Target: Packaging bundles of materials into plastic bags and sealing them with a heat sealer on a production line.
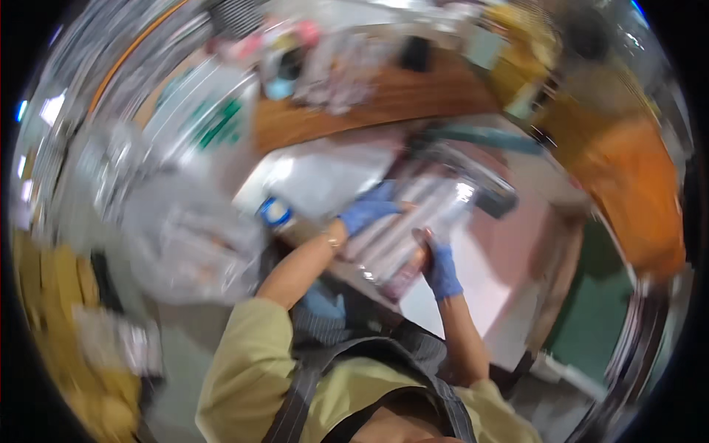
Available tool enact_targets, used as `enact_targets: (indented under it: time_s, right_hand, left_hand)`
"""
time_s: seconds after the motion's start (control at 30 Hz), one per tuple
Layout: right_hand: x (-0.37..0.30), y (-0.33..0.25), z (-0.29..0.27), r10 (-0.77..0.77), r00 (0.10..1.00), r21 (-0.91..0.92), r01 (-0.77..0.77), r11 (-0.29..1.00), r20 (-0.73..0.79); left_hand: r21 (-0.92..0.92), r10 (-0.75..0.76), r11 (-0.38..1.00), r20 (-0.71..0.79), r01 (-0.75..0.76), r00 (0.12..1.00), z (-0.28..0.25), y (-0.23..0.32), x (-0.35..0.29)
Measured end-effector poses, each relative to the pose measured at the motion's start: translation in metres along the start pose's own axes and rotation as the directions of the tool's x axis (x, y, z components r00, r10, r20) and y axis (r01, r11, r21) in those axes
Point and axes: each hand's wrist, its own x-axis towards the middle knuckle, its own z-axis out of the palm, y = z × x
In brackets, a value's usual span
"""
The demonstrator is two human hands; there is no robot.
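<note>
Blue half-finger gloves cover both my hands. My left hand (373,208) is closed at the upper left side of a clear plastic package (395,247). On the package's right side, my right hand (442,269) grips it with the thumb on top. The package looks long and glossy, with pinkish contents blurred by motion. Beyond my hands lies a dark, glossy, long object (493,190), too smeared to name. Left of my left wrist is a round blue-and-white object (275,213), like a cap or roll.
A white glossy sheet (314,173) lies on the work surface. Bulging clear plastic bags (192,240) stand at the left. A brown wooden board (443,88) at the back bears several wrapped items (343,70). Large orange material (635,192) hangs at the right.
</note>
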Motion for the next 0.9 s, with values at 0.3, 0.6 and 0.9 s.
enact_targets:
  time_s: [0.3,0.6,0.9]
  right_hand:
    - [-0.087,-0.036,0.169,-0.284,0.896,-0.147,0.349,0.925,0.343]
    - [-0.096,0.046,0.374,-0.523,0.461,0.002,0.749,0.663,0.717]
    - [-0.108,0.135,0.401,0.618,0.377,-0.535,0.840,0.085,0.690]
  left_hand:
    - [0.191,0.514,0.852,-0.482,-0.487,0.710,-0.112,0.123,-0.179]
    - [0.787,-0.174,0.043,-0.601,0.615,0.780,-0.355,0.026,-0.411]
    - [0.638,-0.288,0.582,-0.419,0.505,0.861,-0.322,0.080,-0.445]
